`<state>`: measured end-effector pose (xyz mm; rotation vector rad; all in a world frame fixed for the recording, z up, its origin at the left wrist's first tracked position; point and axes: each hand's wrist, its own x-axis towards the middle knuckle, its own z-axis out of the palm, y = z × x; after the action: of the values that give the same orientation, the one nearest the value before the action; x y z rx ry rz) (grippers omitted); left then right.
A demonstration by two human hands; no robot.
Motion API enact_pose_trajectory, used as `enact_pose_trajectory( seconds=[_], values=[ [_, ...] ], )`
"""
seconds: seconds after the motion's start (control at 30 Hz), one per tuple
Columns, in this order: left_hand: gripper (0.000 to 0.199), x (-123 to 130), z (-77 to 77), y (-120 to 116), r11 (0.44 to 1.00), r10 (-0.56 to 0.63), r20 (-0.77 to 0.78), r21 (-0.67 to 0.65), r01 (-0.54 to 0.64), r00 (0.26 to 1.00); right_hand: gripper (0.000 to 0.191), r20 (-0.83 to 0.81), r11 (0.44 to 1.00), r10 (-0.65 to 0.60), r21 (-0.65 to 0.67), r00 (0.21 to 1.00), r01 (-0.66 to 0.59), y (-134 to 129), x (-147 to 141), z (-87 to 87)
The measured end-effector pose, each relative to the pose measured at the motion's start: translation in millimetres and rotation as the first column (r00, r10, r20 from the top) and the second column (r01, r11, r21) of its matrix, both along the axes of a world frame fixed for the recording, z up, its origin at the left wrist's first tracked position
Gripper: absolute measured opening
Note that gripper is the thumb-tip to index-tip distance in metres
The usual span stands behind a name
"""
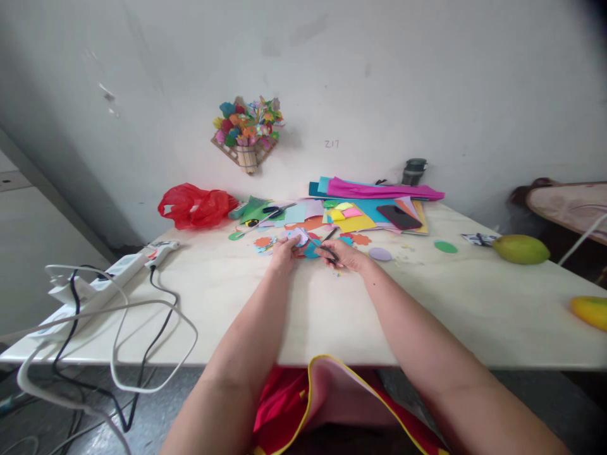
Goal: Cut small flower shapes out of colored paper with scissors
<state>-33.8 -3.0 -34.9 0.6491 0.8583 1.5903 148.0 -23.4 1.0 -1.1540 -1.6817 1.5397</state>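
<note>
My left hand (283,254) pinches a small lavender paper piece (294,236) above the middle of the table. From the right, my right hand (345,254) grips a pair of scissors (327,251) by the dark handles, with the blades pointing left toward the paper. Whether the blades touch the paper I cannot tell. Around and below the hands lie cut paper shapes: orange pieces (362,239), a blue piece (312,249) and a lavender oval (380,254). Tiny scraps are scattered by my right hand.
Behind the hands are coloured sheets (353,223), a phone (399,217), other scissors (277,210) and a red plastic bag (196,205). A power strip (107,284) with loose cables stands left. Right are a green oval (446,247), a green-yellow fruit (520,249) and a yellow fruit (590,312).
</note>
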Motion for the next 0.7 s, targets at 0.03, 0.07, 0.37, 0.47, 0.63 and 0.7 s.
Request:
enact_pose_trajectory(
  seconds=[0.03, 0.07, 0.37, 0.47, 0.63, 0.7],
  values=[
    [0.019, -0.2, -0.2, 0.3, 1.0, 0.001, -0.005, 0.0, -0.001, 1.0, 0.039, -0.001, 1.0, 0.0, -0.001, 1.0, 0.0, 0.0, 0.2, -0.1],
    [0.02, -0.4, -0.6, 0.6, 1.0, 0.002, -0.01, -0.001, -0.002, 1.0, 0.039, -0.001, 1.0, 0.001, -0.001, 1.0, -0.001, 0.0, 0.3, -0.2],
    [0.022, -2.1, -3.3, 1.5, 1.0, -0.004, -0.029, -0.005, 0.003, 1.0, 0.039, 0.004, 1.0, -0.004, 0.004, 1.0, 0.004, 0.6, 0.4, -0.4],
    [0.023, -1.1, -1.7, 0.7, 1.0, -0.003, -0.025, -0.003, 0.003, 1.0, 0.04, 0.004, 1.0, 0.009, 0.02, 1.0, -0.009, 1.9, 0.6, -1.5],
    [0.022, 0.8, 0.9, -0.1, 1.0, 0.002, -0.018, -0.003, -0.002, 1.0, 0.041, -0.007, 1.0, 0.003, 0.018, 1.0, -0.003, 1.3, -0.1, -0.7],
    [0.021, 1.2, 1.3, -0.5, 1.0, 0.002, -0.011, 0.003, -0.002, 1.0, 0.04, -0.013, 1.0, 0.0, 0.014, 1.0, 0.0, 0.5, -0.5, 0.1]
  ],
)
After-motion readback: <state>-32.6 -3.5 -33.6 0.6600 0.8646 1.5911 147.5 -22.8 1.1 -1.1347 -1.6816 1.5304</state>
